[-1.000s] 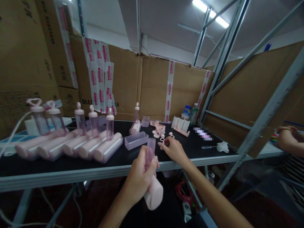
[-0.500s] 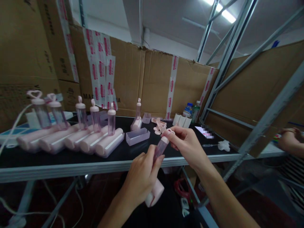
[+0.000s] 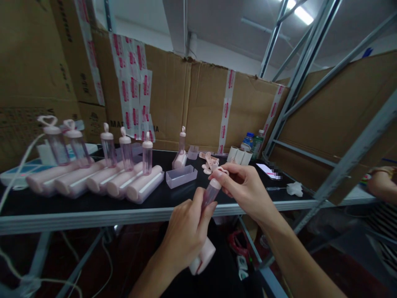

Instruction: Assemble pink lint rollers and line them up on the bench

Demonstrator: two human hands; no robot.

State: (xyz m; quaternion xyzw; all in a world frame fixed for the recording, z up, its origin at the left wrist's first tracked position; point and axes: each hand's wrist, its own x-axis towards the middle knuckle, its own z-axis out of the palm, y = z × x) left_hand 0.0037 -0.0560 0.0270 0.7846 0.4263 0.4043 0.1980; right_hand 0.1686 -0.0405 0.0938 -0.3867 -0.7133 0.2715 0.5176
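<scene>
At the centre of the frame, just below the table edge, a worker's left hand [image 3: 186, 234] is wrapped around a pink roller [image 3: 203, 254] whose clear tinted tube [image 3: 209, 195] points up and to the right. The right hand [image 3: 245, 188] pinches a pink heart-shaped cap [image 3: 219, 172] between thumb and fingers, the cap sitting on the top of the tube. Behind the hands stretches a black table [image 3: 93, 203]; on its left part five finished rollers [image 3: 102, 180] lie side by side with their capped tubes standing upright. A clear plastic tray [image 3: 181, 176] rests near the middle of the table, with a heap of loose pink caps [image 3: 209, 162] farther back. Cardboard boxes [image 3: 204, 107] wall in the rear. At the far right edge, another person's arm [image 3: 380, 182] lies on a neighbouring surface.
</scene>
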